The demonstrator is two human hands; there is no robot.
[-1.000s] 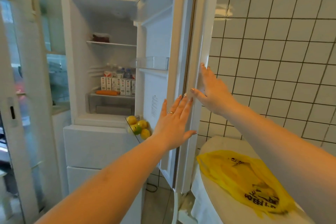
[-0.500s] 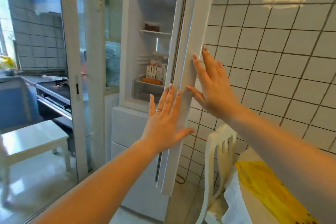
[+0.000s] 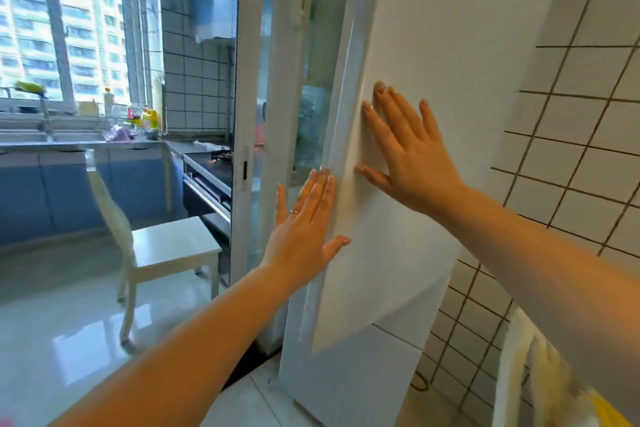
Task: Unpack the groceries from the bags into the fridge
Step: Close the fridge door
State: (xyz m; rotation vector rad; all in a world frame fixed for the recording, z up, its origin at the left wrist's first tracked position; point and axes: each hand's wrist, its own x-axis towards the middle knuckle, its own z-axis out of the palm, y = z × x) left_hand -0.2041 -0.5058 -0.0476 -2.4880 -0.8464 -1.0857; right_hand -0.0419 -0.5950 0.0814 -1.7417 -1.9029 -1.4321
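Both hands [image 3: 304, 232] have pushed the fridge door [image 3: 415, 149] shut.

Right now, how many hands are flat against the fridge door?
2. The left hand lies along the fridge door's edge; the right hand presses on its front, higher up.

Kitchen beyond the sliding door
Standing on glossy floor: white chair [image 3: 162, 246]; sitting by window [image 3: 59, 21]: bottles, blue cabinets [image 3: 69, 191], stove [image 3: 221, 156].
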